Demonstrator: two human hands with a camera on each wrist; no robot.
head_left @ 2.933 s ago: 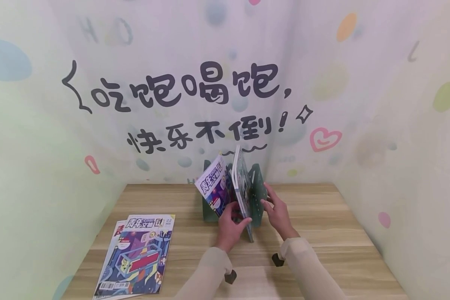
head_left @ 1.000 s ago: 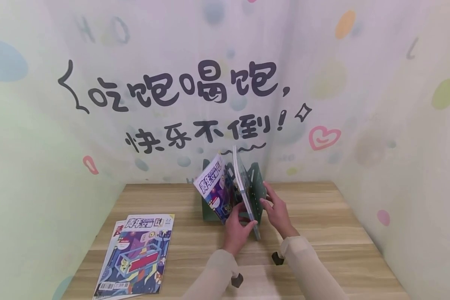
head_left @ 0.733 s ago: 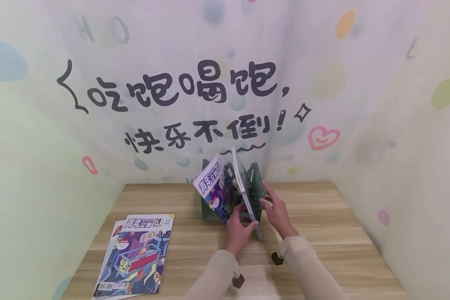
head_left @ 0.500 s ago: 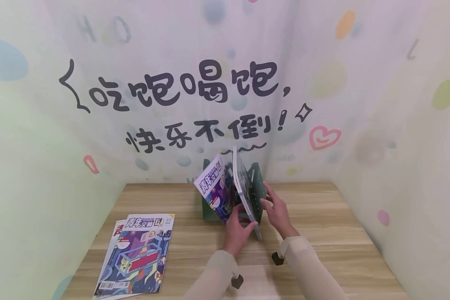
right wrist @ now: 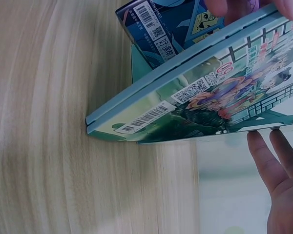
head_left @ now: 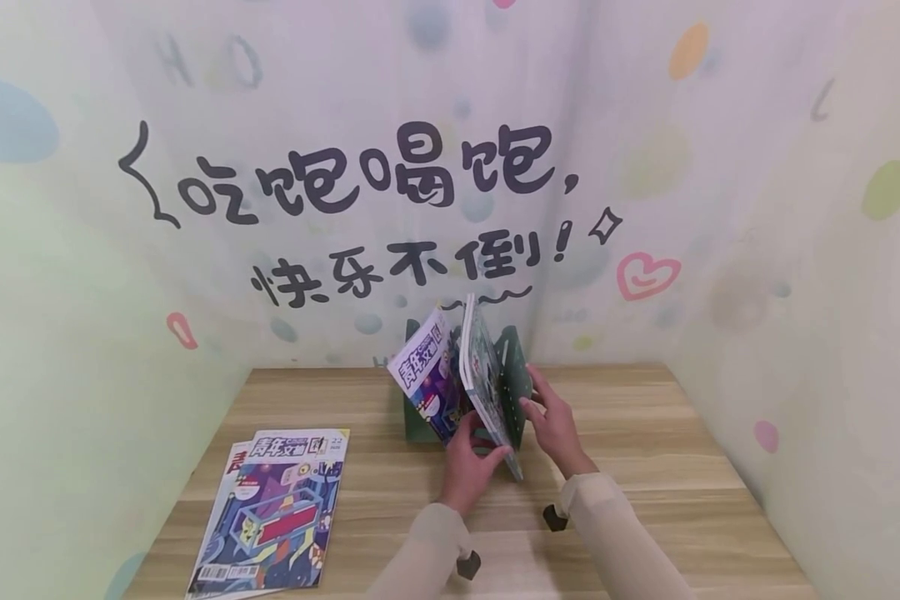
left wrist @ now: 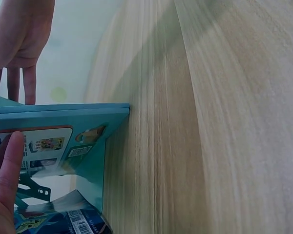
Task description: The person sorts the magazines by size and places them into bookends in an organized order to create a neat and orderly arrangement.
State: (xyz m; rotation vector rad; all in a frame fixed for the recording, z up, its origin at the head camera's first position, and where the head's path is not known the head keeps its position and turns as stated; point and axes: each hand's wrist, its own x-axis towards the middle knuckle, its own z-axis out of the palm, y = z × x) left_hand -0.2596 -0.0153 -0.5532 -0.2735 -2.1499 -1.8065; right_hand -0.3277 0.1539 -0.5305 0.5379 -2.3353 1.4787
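In the head view, my left hand [head_left: 468,471] pinches the lower spine edge of two magazines [head_left: 487,383] standing upright in a green book rack [head_left: 420,425]. Its thumb lies on the illustrated cover seen in the right wrist view, its fingers on the opposite cover. The magazines' lower corner [right wrist: 93,122] is right at the table top. My right hand [head_left: 558,425] touches the outer side of the rack's right panel [head_left: 519,379] with extended fingers. Left of the held pair, a purple-and-blue magazine [head_left: 431,371] leans to the left in the rack.
At the front left of the wooden table [head_left: 615,517], a blue-and-purple magazine [head_left: 281,517] lies flat, partly covering another magazine [head_left: 221,517]. A printed curtain [head_left: 330,108] rises behind the table's back edge, with walls on both sides.
The two held magazines have turned, so more of their right-hand cover shows. My left hand has shifted slightly left over the last half second. My right hand stays at the rack's panel.
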